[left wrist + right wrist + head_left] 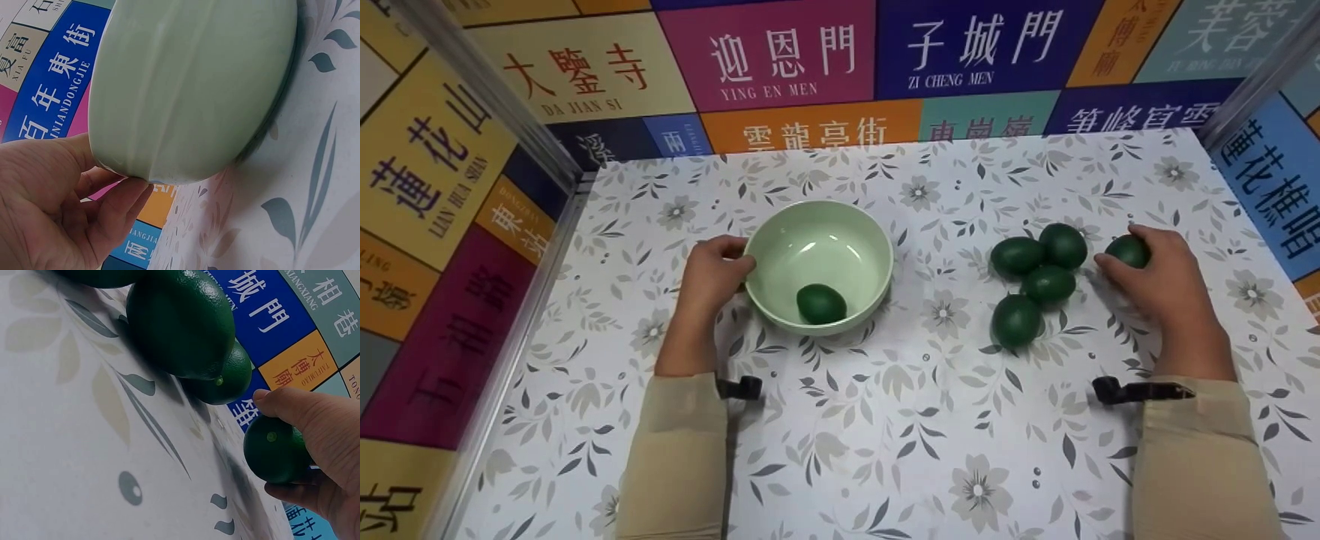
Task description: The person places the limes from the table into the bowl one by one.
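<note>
My left hand [711,277] grips the left rim of a pale green bowl [765,255], thumb at the near side and fingers at the edge. One dark green lime lies inside the bowl, toward its near wall. In the left wrist view the fingers [121,211] meet the bowl's rim, and its ribbed outer wall [185,84] fills much of the picture. On the right, my right hand [1170,277] holds another lime [1131,252] between thumb and fingers. That held lime [275,449] shows a pale stem scar in the right wrist view.
Several more limes [1048,285] lie clustered on the table just left of my right hand. A floral cloth [885,435] covers the table. Colourful panels with printed characters [780,60] stand along the back and both sides.
</note>
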The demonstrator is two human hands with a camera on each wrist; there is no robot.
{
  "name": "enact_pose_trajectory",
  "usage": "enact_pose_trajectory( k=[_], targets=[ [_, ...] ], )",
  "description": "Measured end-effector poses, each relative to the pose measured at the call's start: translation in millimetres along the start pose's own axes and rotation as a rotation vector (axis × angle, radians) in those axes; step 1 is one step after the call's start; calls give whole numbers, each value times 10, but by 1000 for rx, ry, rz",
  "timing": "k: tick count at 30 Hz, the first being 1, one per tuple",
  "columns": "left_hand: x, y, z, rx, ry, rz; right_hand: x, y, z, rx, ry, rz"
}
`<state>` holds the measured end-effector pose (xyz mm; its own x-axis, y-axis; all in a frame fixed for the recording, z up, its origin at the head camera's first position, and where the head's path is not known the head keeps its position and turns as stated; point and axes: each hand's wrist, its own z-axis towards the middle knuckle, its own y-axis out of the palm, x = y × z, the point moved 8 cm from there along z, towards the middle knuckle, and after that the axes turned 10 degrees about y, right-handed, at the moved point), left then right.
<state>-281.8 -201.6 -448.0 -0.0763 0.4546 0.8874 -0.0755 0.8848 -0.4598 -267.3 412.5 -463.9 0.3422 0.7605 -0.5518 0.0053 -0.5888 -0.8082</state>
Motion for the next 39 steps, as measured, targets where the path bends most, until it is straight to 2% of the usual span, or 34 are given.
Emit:
enact_pose_trajectory(
  k=[8, 21, 31, 39],
  targets=[
    [17, 4, 14, -12, 11, -17, -43, -22, -37, 10, -9, 18],
    [20, -3, 20, 1, 9, -33, -147, -50, -78, 15, -19, 5],
    [29, -10, -1, -2, 27, -10, -206, -62, -108, 30, -32, 8],
    [13, -5, -8, 2, 16, 18, -237, -64, -108, 35, -41, -19]
  ],
)
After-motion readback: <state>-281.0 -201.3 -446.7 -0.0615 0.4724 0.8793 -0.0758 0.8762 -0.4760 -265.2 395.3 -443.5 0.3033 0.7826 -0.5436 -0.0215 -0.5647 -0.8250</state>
